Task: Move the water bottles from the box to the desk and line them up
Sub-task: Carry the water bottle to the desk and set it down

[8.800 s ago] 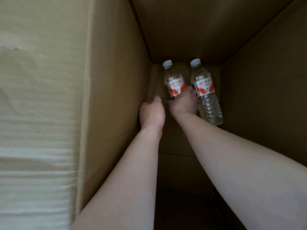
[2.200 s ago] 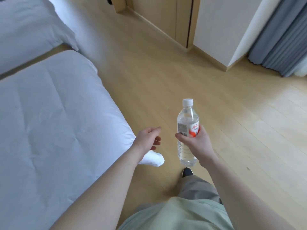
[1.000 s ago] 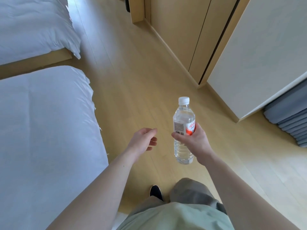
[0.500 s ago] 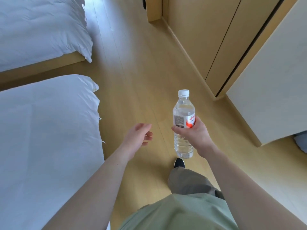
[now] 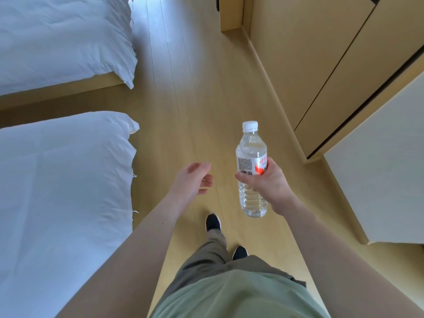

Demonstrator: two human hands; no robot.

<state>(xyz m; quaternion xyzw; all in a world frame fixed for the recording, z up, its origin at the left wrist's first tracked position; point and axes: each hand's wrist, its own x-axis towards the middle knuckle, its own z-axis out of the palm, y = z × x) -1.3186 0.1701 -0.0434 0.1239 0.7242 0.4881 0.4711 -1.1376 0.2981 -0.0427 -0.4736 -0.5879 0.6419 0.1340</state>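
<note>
A clear water bottle (image 5: pixel 250 148) with a white cap and a red and white label stands upright in the air over the wooden floor. My right hand (image 5: pixel 266 183) grips it around the middle, just below the label. To its left my left hand (image 5: pixel 192 182) hangs free with loosely curled fingers and holds nothing. Neither the box nor the desk is in view.
Two beds with white duvets fill the left side: the near bed (image 5: pixel 59 191) and the far bed (image 5: pixel 62 37). Light wooden wardrobe doors (image 5: pixel 321 60) and a white panel (image 5: pixel 385 161) line the right. A strip of wooden floor (image 5: pixel 183 92) runs ahead between them.
Since the box, my right hand has taken one bottle out and carries it. I have walked forward along the floor; the beds and the wardrobe have slid nearer in view.
</note>
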